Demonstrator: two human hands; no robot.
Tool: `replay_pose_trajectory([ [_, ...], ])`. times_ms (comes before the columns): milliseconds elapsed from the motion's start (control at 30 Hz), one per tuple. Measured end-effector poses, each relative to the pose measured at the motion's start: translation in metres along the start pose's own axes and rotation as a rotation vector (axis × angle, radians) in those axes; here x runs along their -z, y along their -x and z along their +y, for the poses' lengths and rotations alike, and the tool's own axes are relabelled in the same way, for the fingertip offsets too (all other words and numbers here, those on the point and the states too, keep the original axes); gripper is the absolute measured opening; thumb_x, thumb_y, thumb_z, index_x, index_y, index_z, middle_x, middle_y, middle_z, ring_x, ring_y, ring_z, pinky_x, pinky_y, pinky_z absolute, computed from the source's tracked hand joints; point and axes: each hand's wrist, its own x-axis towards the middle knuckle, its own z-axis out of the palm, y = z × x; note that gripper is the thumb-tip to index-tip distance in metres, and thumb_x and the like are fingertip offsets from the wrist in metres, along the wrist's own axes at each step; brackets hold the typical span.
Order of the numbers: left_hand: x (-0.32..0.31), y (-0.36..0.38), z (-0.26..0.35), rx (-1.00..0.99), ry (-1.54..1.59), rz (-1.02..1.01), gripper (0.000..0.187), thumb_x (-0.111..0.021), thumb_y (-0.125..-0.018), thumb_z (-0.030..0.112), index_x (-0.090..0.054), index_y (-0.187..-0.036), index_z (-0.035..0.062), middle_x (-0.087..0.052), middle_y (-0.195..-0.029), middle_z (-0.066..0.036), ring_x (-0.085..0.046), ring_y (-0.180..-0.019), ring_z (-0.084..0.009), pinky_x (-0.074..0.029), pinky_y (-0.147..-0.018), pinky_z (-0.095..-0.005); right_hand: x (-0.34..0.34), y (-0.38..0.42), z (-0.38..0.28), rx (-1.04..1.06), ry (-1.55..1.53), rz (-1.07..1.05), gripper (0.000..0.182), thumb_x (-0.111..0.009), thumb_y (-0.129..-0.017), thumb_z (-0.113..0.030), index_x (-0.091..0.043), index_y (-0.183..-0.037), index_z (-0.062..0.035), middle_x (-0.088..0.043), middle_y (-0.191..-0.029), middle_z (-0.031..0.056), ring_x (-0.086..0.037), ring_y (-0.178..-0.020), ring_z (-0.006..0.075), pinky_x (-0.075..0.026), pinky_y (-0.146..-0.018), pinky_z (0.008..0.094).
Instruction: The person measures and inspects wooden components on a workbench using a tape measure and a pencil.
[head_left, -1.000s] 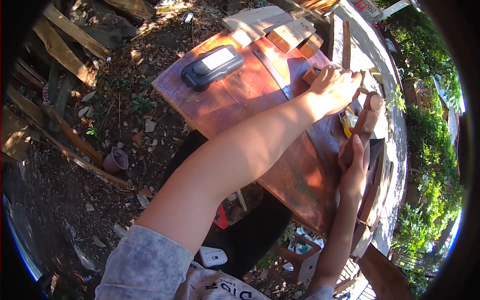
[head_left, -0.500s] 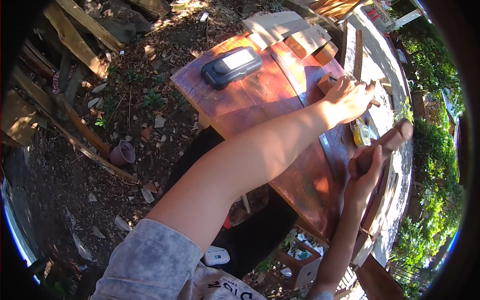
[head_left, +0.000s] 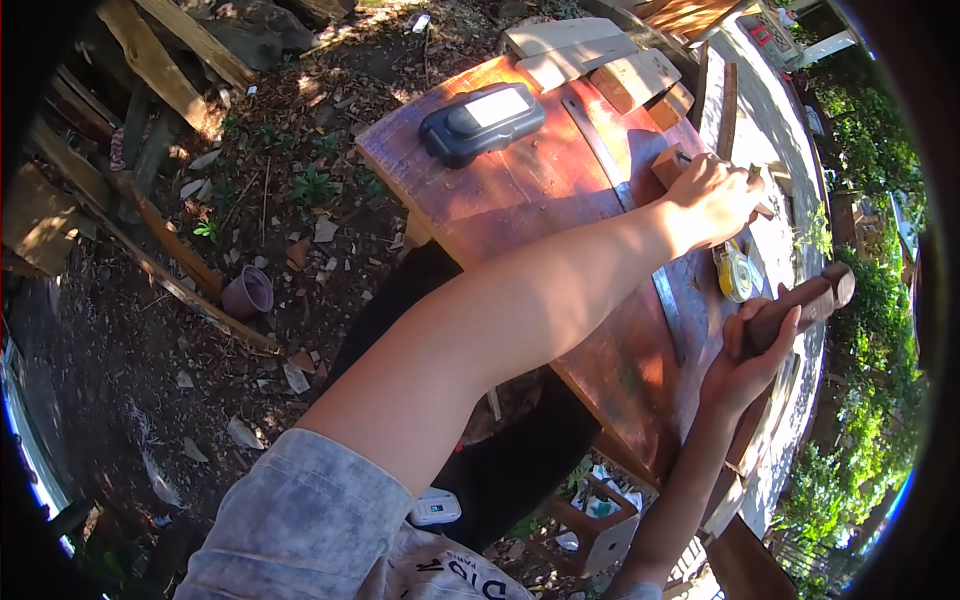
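My left hand [head_left: 712, 203] is closed over a reddish-brown wooden block [head_left: 670, 165] near the far right side of the table. A dark slot or mark shows on the block's near end, and its middle is hidden under my fingers. My right hand [head_left: 745, 368], palm turned up, grips a dark brown piece of wood with rounded ends [head_left: 800, 308], raised beside the table edge. Between the two hands lies a yellow tape measure [head_left: 735, 272]. A long metal ruler [head_left: 610, 175] runs across the tabletop, partly covered by my left forearm.
The reddish wooden table [head_left: 480, 215] carries a dark case [head_left: 482, 124] and several wood offcuts [head_left: 632, 80] at its far end. A plastic stool [head_left: 600, 535] stands below the near edge. Leaning planks [head_left: 155, 65] and a small pot [head_left: 247, 293] are on the ground to the left.
The dark brown piece of wood in my right hand has moved down and to the right in view. My left hand stays on the block; the whole view has shifted slightly.
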Motion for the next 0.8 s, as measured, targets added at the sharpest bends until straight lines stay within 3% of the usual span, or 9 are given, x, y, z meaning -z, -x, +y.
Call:
replay_pose_trajectory([
  [133, -0.001, 0.002, 0.001, 0.004, -0.021, 0.108, 0.027, -0.063, -0.094, 0.026, -0.060, -0.114, 0.0088, -0.071, -0.101, -0.018, -0.071, -0.097, -0.0365, -0.052, -0.088, -0.0521, 0.003, 0.005, 0.012, -0.275, 0.291, -0.002, 0.043, -0.048, -0.108, -0.044, -0.059, -0.125, -0.0067, -0.051, -0.073, 0.0011, -0.032, -0.051, 0.0066, -0.024, -0.047, 0.0227],
  [233, -0.002, 0.003, 0.000, -0.035, 0.007, 0.103, 0.027, -0.063, -0.094, 0.028, -0.060, -0.112, 0.0083, -0.071, -0.103, -0.017, -0.070, -0.099, -0.0373, -0.051, -0.090, -0.0523, 0.012, -0.004, 0.002, -0.101, 0.018, -0.160, 0.042, -0.051, -0.105, -0.045, -0.056, -0.126, -0.0087, -0.052, -0.075, 0.0003, -0.041, -0.057, 0.0065, -0.028, -0.050, 0.0209],
  [267, -0.003, 0.000, 0.000, 0.008, 0.040, 0.029, 0.027, -0.063, -0.094, 0.028, -0.060, -0.111, 0.0080, -0.071, -0.102, -0.017, -0.070, -0.099, -0.0385, -0.050, -0.090, -0.0524, 0.008, -0.003, 0.003, -0.039, -0.020, -0.088, 0.042, -0.053, -0.104, -0.044, -0.058, -0.123, -0.0075, -0.052, -0.075, 0.0001, -0.044, -0.059, 0.0066, -0.029, -0.051, 0.0203],
  [400, -0.009, 0.002, -0.004, -0.032, -0.076, 0.109, 0.026, -0.062, -0.094, 0.027, -0.060, -0.111, 0.0072, -0.071, -0.104, -0.016, -0.071, -0.098, -0.0377, -0.053, -0.088, -0.0518, 0.012, 0.001, 0.018, -0.218, 0.280, -0.098, 0.042, -0.052, -0.105, -0.044, -0.057, -0.121, -0.0052, -0.053, -0.074, 0.0007, -0.041, -0.056, 0.0059, -0.028, -0.052, 0.0201],
  [433, -0.001, 0.000, -0.001, -0.001, -0.045, 0.037, 0.025, -0.061, -0.094, 0.026, -0.060, -0.112, 0.0079, -0.071, -0.105, -0.016, -0.071, -0.097, -0.0370, -0.054, -0.087, -0.0513, 0.017, 0.000, 0.014, -0.163, 0.232, -0.086, 0.042, -0.052, -0.105, -0.043, -0.057, -0.122, -0.0053, -0.053, -0.074, 0.0008, -0.042, -0.057, 0.0064, -0.029, -0.052, 0.0204],
  [533, -0.009, -0.001, -0.008, -0.042, -0.125, 0.092, 0.025, -0.060, -0.095, 0.027, -0.060, -0.113, 0.0086, -0.071, -0.105, -0.016, -0.071, -0.096, -0.0369, -0.054, -0.087, -0.0509, 0.009, -0.001, 0.004, 0.002, 0.055, -0.088, 0.041, -0.052, -0.105, -0.040, -0.056, -0.124, -0.0046, -0.055, -0.075, 0.0011, -0.046, -0.060, 0.0083, -0.032, -0.051, 0.0214],
  [667, -0.010, 0.001, -0.002, -0.019, -0.065, 0.073, 0.027, -0.060, -0.096, 0.030, -0.060, -0.112, 0.0076, -0.071, -0.106, -0.015, -0.072, -0.096, -0.0361, -0.054, -0.087, -0.0505, 0.009, 0.006, 0.017, -0.142, 0.365, -0.174, 0.044, -0.052, -0.105, -0.040, -0.054, -0.127, -0.0032, -0.056, -0.077, 0.0011, -0.046, -0.059, 0.0067, -0.029, -0.050, 0.0200],
  [700, -0.007, 0.001, -0.002, -0.008, -0.040, 0.071, 0.028, -0.060, -0.096, 0.030, -0.060, -0.112, 0.0073, -0.071, -0.106, -0.015, -0.072, -0.096, -0.0359, -0.054, -0.087, -0.0505, 0.011, 0.005, 0.014, -0.173, 0.310, -0.205, 0.046, -0.050, -0.105, -0.041, -0.054, -0.130, -0.0029, -0.056, -0.080, 0.0019, -0.045, -0.059, 0.0067, -0.029, -0.050, 0.0206],
  [800, 0.000, 0.001, -0.001, -0.039, -0.011, 0.099, 0.026, -0.061, -0.095, 0.030, -0.061, -0.109, 0.0074, -0.072, -0.100, -0.016, -0.072, -0.092, -0.0364, -0.054, -0.084, -0.0506, 0.003, 0.003, 0.012, 0.026, 0.138, -0.037, 0.048, -0.046, -0.107, -0.044, -0.054, -0.131, -0.0025, -0.056, -0.081, 0.0029, -0.038, -0.055, 0.0054, -0.024, -0.048, 0.0220],
])
